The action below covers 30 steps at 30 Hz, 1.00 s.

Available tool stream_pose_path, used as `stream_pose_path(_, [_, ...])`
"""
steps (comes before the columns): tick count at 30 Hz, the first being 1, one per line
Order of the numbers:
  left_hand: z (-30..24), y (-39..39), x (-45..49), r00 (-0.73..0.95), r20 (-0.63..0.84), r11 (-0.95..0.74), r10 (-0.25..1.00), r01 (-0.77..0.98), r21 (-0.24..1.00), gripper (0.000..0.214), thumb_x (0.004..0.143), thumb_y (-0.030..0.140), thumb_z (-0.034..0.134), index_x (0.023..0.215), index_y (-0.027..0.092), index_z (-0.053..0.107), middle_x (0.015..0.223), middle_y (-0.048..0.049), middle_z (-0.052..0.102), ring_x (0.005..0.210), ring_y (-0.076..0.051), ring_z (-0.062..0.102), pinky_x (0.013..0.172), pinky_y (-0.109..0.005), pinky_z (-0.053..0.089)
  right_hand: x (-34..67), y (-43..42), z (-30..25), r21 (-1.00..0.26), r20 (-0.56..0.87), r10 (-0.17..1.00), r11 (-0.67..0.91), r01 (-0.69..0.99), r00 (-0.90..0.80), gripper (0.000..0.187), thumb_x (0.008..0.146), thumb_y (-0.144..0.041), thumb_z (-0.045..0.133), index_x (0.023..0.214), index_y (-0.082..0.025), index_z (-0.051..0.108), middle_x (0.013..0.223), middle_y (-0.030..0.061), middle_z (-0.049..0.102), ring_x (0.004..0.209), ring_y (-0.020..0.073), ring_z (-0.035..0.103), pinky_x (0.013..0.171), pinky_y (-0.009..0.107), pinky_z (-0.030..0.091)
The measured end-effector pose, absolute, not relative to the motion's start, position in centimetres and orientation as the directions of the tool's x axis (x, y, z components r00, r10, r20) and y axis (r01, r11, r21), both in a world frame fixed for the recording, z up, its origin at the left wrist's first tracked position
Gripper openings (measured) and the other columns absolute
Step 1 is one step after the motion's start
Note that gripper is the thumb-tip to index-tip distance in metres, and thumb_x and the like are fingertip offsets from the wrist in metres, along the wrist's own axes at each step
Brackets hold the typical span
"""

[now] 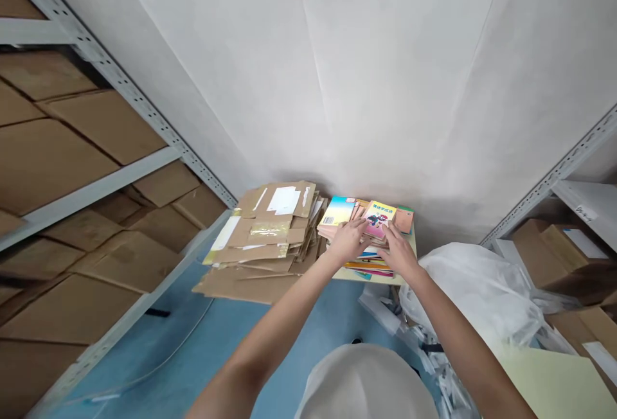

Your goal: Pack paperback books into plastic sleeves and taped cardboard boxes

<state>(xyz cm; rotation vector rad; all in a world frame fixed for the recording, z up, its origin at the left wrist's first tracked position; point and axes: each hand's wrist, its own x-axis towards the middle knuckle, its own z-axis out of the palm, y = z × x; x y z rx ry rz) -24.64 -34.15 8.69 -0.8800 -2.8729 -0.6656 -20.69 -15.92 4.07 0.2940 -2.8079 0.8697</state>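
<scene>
The book (379, 216), yellow and pink with a cartoon figure on its cover, is flanked by both hands on top of a stack (370, 265). Its lower left side is met by the fingers of the left hand (351, 239), which is laid palm down, and its lower right edge is met by the fingers of the right hand (401, 254). Whether it is gripped or only touched by either hand cannot be told. Just left of it, a blue and yellow book (338, 210) with a barcode is seen; to its right, an orange book (403, 220) is partly covered. The stack is borne by a pale table (348, 274) set near the wall (390, 78). To the left of the books, flattened cardboard (255, 252) is piled, with tape and white labels stuck on it. Boxes (53, 159) are held on the left shelf (103, 187), and more cartons (569, 249) on the right shelf (588, 195). Near the right arm, a white bag (475, 284) is bunched. On the blue floor (219, 326), a cable (187, 337) is stretched in a curve.
</scene>
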Motion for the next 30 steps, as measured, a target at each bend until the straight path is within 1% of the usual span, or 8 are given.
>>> stream_pose_path(4, [8.1,-34.3,-26.4,-0.778,0.084,0.738,0.623,0.619,0.269,0.050,0.080,0.027,0.066,0.127,0.018,0.054,0.140,-0.0171,0.053,0.137,-0.031,0.041,0.107,-0.052,0.034,-22.2,-18.4,3.2,-0.350,0.180,-0.097,0.924,-0.156,-0.979,0.062,0.081,-0.010,0.058,0.142,-0.016,0.045,0.151,0.0165,0.041,0.142,0.0313,0.035,0.112,0.049,0.036])
stream_pose_path(8, [7.0,-34.8,-26.1,-0.760,0.115,0.715,0.640,0.644,0.274,0.034,0.081,0.018,0.062,0.115,0.017,0.060,0.128,-0.0169,0.062,0.127,-0.031,0.051,0.108,-0.053,0.029,-21.6,-19.2,1.7,-0.311,0.257,-0.067,0.939,-0.148,-0.964,0.055,0.087,-0.004,0.040,0.139,-0.018,0.050,0.143,0.0135,0.053,0.137,0.0269,0.044,0.110,0.049,0.039])
stream_pose_path(11, [6.0,-35.9,-24.4,-0.765,0.198,0.670,0.613,0.636,0.383,0.027,0.080,0.012,0.060,0.106,0.017,0.063,0.119,-0.0155,0.066,0.121,-0.031,0.056,0.109,-0.053,0.029,-20.2,-19.0,0.7,-0.365,0.290,-0.057,0.916,-0.166,-0.955,0.055,0.085,-0.001,0.035,0.133,-0.019,0.057,0.139,0.0114,0.058,0.134,0.0254,0.048,0.111,0.049,0.039])
stream_pose_path(13, [5.1,-37.0,-22.9,-0.794,0.271,0.593,0.544,0.592,0.545,0.026,0.080,0.017,0.061,0.106,0.017,0.063,0.115,-0.0145,0.068,0.116,-0.030,0.059,0.104,-0.050,0.035,-19.1,-19.0,0.2,-0.442,0.298,-0.010,0.885,-0.148,-0.954,0.055,0.085,-0.001,0.035,0.129,-0.020,0.062,0.137,0.0093,0.059,0.134,0.0253,0.048,0.111,0.049,0.040])
stream_pose_path(15, [4.0,-38.1,-21.6,-0.852,0.281,0.446,0.441,0.480,0.756,0.030,0.081,0.029,0.063,0.108,0.017,0.062,0.112,-0.0141,0.068,0.110,-0.029,0.062,0.095,-0.044,0.044,-18.1,-19.3,-0.2,-0.543,0.337,0.092,0.832,-0.113,-0.937,0.051,0.087,-0.005,0.036,0.127,-0.022,0.064,0.139,0.0068,0.058,0.135,0.0252,0.046,0.110,0.047,0.041])
stream_pose_path(18, [2.6,-38.8,-20.5,-0.928,0.009,0.153,0.373,0.071,0.986,0.047,0.080,0.051,0.062,0.110,0.015,0.061,0.102,-0.0132,0.070,0.092,-0.026,0.068,0.076,-0.036,0.051,-16.8,-20.0,-0.3,-0.676,0.406,0.281,0.732,-0.079,-0.869,0.042,0.093,-0.018,0.037,0.123,-0.022,0.067,0.142,0.0055,0.055,0.131,0.0249,0.051,0.108,0.043,0.045])
stream_pose_path(22, [2.3,-37.8,-20.6,-0.837,-0.297,-0.100,0.460,-0.381,0.919,0.063,0.069,0.064,0.070,0.111,0.016,0.063,0.100,-0.0117,0.073,0.084,-0.022,0.070,0.067,-0.029,0.051,-15.2,-20.8,0.0,-0.717,0.451,0.359,0.691,-0.091,-0.817,0.039,0.096,-0.027,0.040,0.121,-0.022,0.068,0.142,0.0071,0.055,0.124,0.0242,0.058,0.107,0.042,0.047])
stream_pose_path(30, [2.2,-35.6,-19.8,-0.811,-0.240,-0.322,0.533,-0.457,0.829,0.061,0.054,0.057,0.084,0.094,0.014,0.070,0.093,-0.0105,0.076,0.075,-0.017,0.069,0.076,-0.029,0.054,-11.3,-21.5,0.3,-0.651,0.486,0.349,0.756,-0.066,-0.801,0.037,0.096,-0.024,0.043,0.125,-0.025,0.066,0.144,0.0085,0.052,0.127,0.0242,0.055,0.104,0.040,0.050])
